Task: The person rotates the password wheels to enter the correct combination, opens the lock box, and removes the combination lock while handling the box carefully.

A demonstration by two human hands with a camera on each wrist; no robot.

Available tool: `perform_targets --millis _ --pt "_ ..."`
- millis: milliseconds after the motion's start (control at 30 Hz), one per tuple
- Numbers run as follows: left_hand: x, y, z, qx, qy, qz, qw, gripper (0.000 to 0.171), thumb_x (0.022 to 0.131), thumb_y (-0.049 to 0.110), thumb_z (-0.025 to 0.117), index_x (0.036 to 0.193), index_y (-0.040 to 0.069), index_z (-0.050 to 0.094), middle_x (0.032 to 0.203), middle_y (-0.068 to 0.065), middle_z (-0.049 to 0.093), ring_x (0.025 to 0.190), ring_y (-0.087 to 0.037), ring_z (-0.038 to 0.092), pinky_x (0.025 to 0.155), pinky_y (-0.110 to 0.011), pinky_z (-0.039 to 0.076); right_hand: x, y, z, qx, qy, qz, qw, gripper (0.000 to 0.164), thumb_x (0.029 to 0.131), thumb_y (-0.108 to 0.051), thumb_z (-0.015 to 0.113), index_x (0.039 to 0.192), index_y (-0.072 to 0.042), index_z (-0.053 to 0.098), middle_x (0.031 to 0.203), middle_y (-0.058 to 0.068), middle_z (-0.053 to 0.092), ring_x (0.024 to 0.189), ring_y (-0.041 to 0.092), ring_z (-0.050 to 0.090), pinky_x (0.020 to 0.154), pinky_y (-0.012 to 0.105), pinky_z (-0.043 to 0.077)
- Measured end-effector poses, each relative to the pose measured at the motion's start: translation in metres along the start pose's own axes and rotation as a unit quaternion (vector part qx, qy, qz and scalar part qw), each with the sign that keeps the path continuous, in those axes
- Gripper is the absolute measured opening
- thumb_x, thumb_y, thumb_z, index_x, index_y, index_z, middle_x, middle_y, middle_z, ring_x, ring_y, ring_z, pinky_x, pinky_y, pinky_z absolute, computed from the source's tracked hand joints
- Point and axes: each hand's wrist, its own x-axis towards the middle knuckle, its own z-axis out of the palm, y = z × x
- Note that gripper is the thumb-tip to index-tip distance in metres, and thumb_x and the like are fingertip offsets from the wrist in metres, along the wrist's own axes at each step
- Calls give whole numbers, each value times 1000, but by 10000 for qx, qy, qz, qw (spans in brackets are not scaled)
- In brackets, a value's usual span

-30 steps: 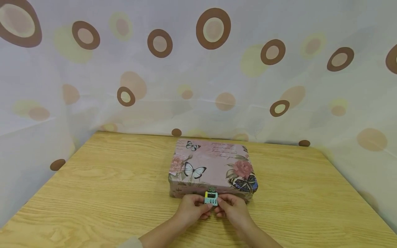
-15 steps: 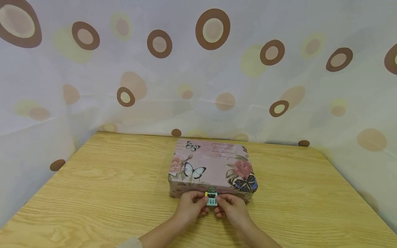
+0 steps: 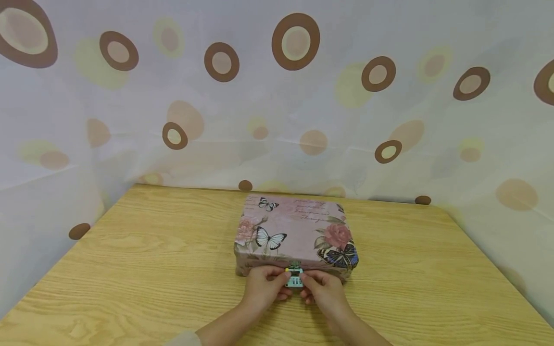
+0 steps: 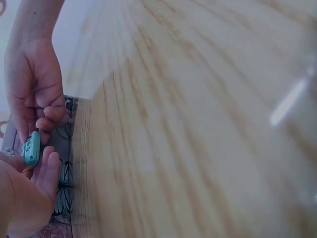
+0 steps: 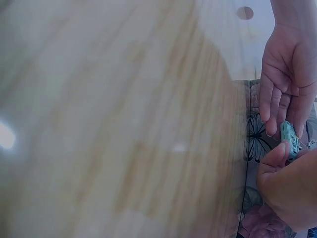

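Note:
A small light-blue combination padlock (image 3: 295, 280) with a row of dials hangs at the metal latch (image 3: 295, 265) on the front of a pink butterfly-and-rose box (image 3: 298, 226). My left hand (image 3: 262, 288) pinches the lock's left side, its thumb by the yellow corner. From the right, my right hand (image 3: 327, 294) pinches the other side, thumb at the upper edge. In the left wrist view the lock's teal edge (image 4: 31, 148) shows between both hands. The right wrist view also has the lock (image 5: 289, 139) between the fingertips. The box lid is down.
The box stands on a light wood-grain table (image 3: 151, 269), near its middle. Behind and beside the table hangs a pale cloth (image 3: 259, 105) with brown and yellow circles.
My left thumb has shifted from the lock's lower edge up to its left side, uncovering the dials. The lock sits a little straighter. The right hand and box have hardly moved.

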Motion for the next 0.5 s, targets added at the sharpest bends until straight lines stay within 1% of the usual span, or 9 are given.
perform_targets --millis 67,200,500 --pt "0 0 0 -31 -3 -23 10000 26 84 6 58 100 -15 59 78 -26 66 59 -21 66 54 -29 57 1 -1 1 -68 65 -7 10000 24 88 -10 55 99 11 59 62 -4 56 56 8 52 48 18 44" --pt "0 1 1 -63 26 -64 10000 26 85 5 58 100 -16 59 80 -27 66 58 -21 66 53 -29 57 1 -2 2 -123 90 -49 9999 25 87 -12 57 98 10 60 62 -2 54 55 8 50 46 17 43" --pt "0 2 4 11 222 -118 9997 20 83 3 58 94 -14 60 74 -26 66 52 -14 64 51 -29 57 0 -3 2 46 -37 -29 10000 26 88 -8 55 102 14 56 63 1 56 56 8 54 49 18 49"
